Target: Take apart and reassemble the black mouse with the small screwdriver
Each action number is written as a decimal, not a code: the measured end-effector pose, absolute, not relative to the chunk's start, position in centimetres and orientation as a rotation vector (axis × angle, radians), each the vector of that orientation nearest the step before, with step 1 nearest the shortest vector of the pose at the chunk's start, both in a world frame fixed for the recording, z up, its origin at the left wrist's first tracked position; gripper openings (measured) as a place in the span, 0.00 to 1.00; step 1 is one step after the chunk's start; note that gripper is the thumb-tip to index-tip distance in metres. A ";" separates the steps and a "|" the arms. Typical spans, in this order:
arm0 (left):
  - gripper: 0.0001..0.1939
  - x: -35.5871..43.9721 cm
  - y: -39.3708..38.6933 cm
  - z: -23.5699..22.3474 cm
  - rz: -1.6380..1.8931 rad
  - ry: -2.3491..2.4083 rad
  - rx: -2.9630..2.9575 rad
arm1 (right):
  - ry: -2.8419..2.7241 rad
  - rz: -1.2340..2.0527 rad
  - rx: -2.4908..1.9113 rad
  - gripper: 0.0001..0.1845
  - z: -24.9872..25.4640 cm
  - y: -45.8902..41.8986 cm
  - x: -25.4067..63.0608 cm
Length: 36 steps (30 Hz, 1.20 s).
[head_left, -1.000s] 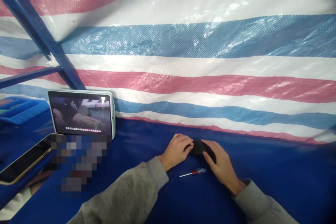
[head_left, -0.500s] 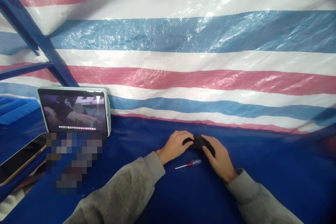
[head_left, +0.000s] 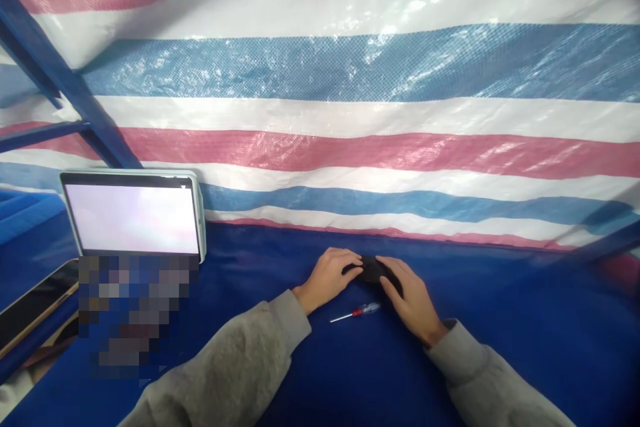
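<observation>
The left hand (head_left: 333, 278) holds the left end of a dark thing (head_left: 371, 270), its fingers curled over the top and the thumb bent in toward them, so that end is pinched. The right hand (head_left: 413, 297) grips the other end, fingers along the far side and thumb on the near side, with the thumb set apart from the fingers. The dark thing sits between the two hands, low over the blue table (head_left: 360, 373); it looks smooth and black, perhaps a mouse or a casing, but the fingers hide too much to be sure.

Just nearer the wearer, a screwdriver (head_left: 356, 313) lies on the table, its metal tip toward the left and its red and clear handle toward the right. Well to the left, a tablet (head_left: 133, 219) stands propped up with a bright, pale screen. A phone (head_left: 37, 303) is at the left edge, near a blue tray (head_left: 30, 217). A striped sheet (head_left: 320, 67) hangs behind.
</observation>
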<state>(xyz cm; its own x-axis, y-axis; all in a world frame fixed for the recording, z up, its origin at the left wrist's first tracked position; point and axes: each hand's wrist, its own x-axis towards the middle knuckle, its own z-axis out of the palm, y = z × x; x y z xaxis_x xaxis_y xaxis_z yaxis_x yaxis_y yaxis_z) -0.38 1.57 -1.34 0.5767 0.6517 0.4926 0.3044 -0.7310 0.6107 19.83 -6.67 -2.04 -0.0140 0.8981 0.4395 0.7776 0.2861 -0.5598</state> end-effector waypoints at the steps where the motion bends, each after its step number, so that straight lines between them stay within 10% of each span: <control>1: 0.05 -0.4 1.5 -1.3 0.998 0.759 2.361 | -1.811 0.207 -1.512 0.20 -2.0 -6.7 19.9; 36: 0.14 -0.3 1.3 -1.0 0.832 0.773 2.483 | -1.974 0.143 -1.560 0.26 -2.7 -6.4 21.6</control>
<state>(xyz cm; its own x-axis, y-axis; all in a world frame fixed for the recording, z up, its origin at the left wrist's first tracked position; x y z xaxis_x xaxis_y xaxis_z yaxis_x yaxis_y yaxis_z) -0.35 1.35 -1.05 0.6683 0.6151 0.4184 0.3715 -0.7633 0.5286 21.64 -6.44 -2.69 -0.1181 0.9120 0.3929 0.8459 0.2996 -0.4412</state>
